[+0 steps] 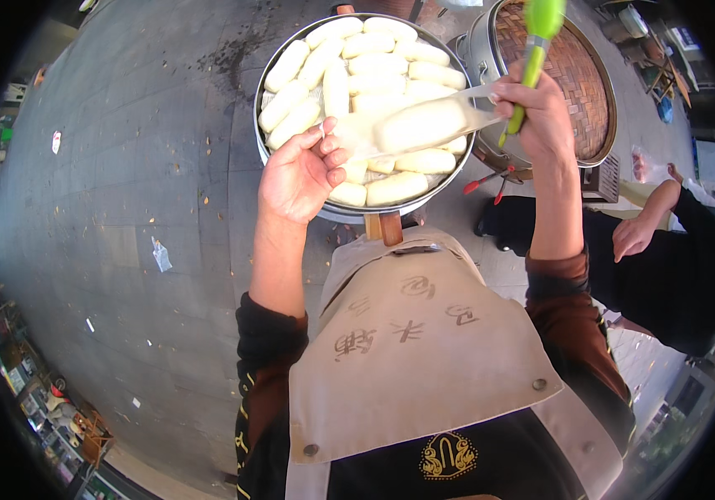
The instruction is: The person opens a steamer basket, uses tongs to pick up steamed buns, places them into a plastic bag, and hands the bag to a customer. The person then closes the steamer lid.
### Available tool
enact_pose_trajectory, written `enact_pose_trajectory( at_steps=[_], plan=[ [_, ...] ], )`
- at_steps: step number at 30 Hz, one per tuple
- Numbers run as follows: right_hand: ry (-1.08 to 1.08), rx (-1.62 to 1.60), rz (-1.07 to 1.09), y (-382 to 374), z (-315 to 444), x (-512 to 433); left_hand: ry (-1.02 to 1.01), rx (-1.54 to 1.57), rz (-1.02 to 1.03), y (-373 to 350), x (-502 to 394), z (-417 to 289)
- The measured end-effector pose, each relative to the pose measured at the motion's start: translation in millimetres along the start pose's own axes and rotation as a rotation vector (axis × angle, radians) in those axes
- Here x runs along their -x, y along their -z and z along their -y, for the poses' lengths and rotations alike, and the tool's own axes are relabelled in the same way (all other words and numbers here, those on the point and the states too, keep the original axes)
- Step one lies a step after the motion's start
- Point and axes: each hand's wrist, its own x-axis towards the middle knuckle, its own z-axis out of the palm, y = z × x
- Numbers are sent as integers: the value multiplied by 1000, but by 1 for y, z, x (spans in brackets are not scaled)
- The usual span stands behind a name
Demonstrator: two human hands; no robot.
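A clear plastic bag with one pale steamed bun inside is stretched between my hands, above a round steamer tray full of long pale buns. My left hand pinches the bag's left end between thumb and fingers. In my right hand are the bag's right end and a pair of lime-green tongs, whose broad head points up and away from me. The tray has wooden handles, one of them close to my apron.
To the right stands a metal steamer with a woven bamboo lid. Red-tipped tongs lie by its near side. A person in dark clothes is close on my right, one hand lowered. Litter dots the paved ground at left.
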Motion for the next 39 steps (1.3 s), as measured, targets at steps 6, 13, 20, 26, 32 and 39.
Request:
enact_pose_trajectory(
  at_steps=[6,13,20,26,32,39],
  plan=[
    [14,55,12,-10,0,33,3,-6,-20,-2,11,-4],
    [27,313,-92,-21,-16,82,-14,-367,0,-36,17,36],
    [67,693,-233,-29,-18,137,146,-800,-2,-88,-2,108],
    [66,765,-207,4,-9,187,314,-857,12,-111,-12,161],
    [22,807,-238,59,-9,243,398,-1026,121,-133,-5,235],
    [19,660,-344,123,-18,289,356,-1160,151,-147,-6,319]
  ],
)
